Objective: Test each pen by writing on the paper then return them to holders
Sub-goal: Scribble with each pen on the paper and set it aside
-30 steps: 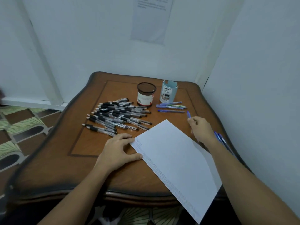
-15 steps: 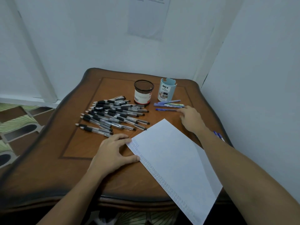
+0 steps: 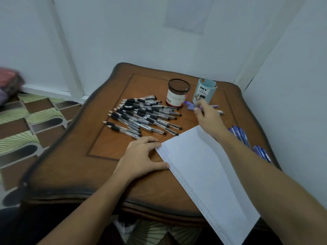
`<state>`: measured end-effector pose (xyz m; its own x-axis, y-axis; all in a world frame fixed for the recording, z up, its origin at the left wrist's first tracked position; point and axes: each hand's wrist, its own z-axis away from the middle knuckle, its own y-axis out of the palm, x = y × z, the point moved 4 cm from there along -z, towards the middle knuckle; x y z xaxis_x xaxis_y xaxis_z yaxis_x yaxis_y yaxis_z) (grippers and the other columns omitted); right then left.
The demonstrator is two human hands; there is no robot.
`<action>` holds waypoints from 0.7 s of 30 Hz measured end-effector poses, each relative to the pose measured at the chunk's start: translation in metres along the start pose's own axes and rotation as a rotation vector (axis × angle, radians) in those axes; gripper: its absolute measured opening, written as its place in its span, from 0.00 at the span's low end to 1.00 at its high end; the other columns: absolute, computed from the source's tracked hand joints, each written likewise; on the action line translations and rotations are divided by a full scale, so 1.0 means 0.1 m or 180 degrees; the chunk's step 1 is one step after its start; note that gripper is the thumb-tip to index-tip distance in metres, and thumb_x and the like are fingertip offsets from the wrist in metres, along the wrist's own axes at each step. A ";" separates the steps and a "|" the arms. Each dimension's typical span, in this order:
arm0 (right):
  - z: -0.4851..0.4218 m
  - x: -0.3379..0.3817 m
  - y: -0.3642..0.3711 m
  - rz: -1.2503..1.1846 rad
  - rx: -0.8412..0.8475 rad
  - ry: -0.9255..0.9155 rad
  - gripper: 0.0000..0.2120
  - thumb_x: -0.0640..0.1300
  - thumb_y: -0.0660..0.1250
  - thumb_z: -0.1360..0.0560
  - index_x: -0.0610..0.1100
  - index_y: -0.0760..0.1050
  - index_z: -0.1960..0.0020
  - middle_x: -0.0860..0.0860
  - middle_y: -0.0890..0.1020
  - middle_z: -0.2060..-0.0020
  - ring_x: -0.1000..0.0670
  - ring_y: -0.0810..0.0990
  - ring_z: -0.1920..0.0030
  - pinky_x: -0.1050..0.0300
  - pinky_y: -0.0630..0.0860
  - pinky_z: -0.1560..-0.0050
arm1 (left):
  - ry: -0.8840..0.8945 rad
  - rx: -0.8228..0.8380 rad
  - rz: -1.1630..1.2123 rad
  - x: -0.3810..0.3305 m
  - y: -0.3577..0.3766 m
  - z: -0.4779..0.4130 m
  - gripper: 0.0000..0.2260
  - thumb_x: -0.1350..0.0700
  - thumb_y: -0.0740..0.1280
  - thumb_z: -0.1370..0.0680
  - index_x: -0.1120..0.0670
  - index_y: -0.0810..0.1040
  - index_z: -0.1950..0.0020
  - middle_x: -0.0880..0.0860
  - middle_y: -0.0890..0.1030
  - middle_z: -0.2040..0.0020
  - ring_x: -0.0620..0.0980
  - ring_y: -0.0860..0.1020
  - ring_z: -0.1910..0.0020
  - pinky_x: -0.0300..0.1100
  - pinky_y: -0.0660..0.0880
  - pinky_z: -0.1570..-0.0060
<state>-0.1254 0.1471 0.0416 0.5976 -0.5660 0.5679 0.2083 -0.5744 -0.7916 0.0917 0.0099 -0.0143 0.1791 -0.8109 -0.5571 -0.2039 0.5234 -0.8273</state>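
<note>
A white sheet of paper point(image 3: 203, 170) lies slanted over the table's front right, with rows of small writing along its left edge. My left hand point(image 3: 141, 156) rests flat on the table, fingers touching the paper's left corner. My right hand point(image 3: 208, 117) reaches over a small group of blue pens point(image 3: 192, 106) in front of the holders, fingers curled on one of them. A black mesh holder point(image 3: 177, 93) and a light blue holder point(image 3: 204, 91) stand at the back. A heap of several black-grip pens point(image 3: 141, 115) lies to the left.
More blue pens point(image 3: 240, 135) lie along the table's right edge, with another bunch point(image 3: 261, 152) nearer me. The wooden table point(image 3: 85, 156) stands in a corner with walls behind and to the right. Patterned floor point(image 3: 26, 121) shows on the left.
My right hand moved from beside the paper's right side up and left to the blue pens near the holders. My left hand stayed on the paper's corner.
</note>
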 end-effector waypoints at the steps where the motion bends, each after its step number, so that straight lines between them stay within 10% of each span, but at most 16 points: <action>1: 0.07 0.09 -0.02 -0.0428 -0.0063 0.0101 0.18 0.59 0.58 0.18 0.44 0.73 0.50 0.49 0.79 0.56 0.51 0.75 0.55 0.53 0.69 0.57 | -0.0012 0.0010 -0.0011 -0.01 0.00 0.00 0.39 0.25 0.66 0.36 0.45 0.74 0.31 0.42 0.71 0.32 0.41 0.66 0.32 0.48 0.62 0.30; 5: 0.34 0.42 -0.02 -0.1798 0.0014 0.0459 0.30 0.71 0.66 0.31 0.45 0.63 0.68 0.39 0.68 0.70 0.42 0.66 0.68 0.54 0.63 0.57 | -0.0072 0.0019 -0.0086 -0.03 -0.01 0.00 0.36 0.29 0.69 0.34 0.45 0.74 0.30 0.42 0.70 0.30 0.43 0.65 0.31 0.48 0.60 0.29; 10: 0.57 0.55 0.00 -0.3228 -0.0078 0.0661 0.22 0.64 0.68 0.40 0.50 0.63 0.76 0.54 0.63 0.79 0.54 0.59 0.75 0.59 0.60 0.70 | -0.0099 0.0028 -0.0103 -0.03 -0.01 0.02 0.35 0.30 0.69 0.33 0.45 0.73 0.30 0.43 0.70 0.30 0.43 0.65 0.31 0.50 0.59 0.29; 16: 0.66 0.48 0.16 -0.3705 0.0009 0.0681 0.24 0.58 0.55 0.18 0.40 0.74 0.61 0.49 0.72 0.77 0.49 0.74 0.72 0.54 0.74 0.59 | -0.0085 0.0022 -0.0108 -0.02 0.00 0.00 0.35 0.30 0.69 0.33 0.45 0.74 0.30 0.43 0.70 0.30 0.43 0.65 0.30 0.50 0.59 0.29; 21: 0.78 0.32 0.47 -0.3396 0.0254 0.1246 0.30 0.59 0.45 0.16 0.42 0.79 0.54 0.45 0.78 0.71 0.50 0.74 0.69 0.56 0.67 0.65 | -0.0074 0.0001 -0.0151 0.00 0.01 -0.01 0.36 0.29 0.69 0.33 0.45 0.74 0.30 0.43 0.70 0.30 0.43 0.65 0.31 0.49 0.60 0.30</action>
<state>-0.0363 0.1475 0.0049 -0.1937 0.0352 0.9804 0.5224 -0.8422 0.1335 0.0903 0.0105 -0.0154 0.2108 -0.8284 -0.5189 -0.1943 0.4847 -0.8528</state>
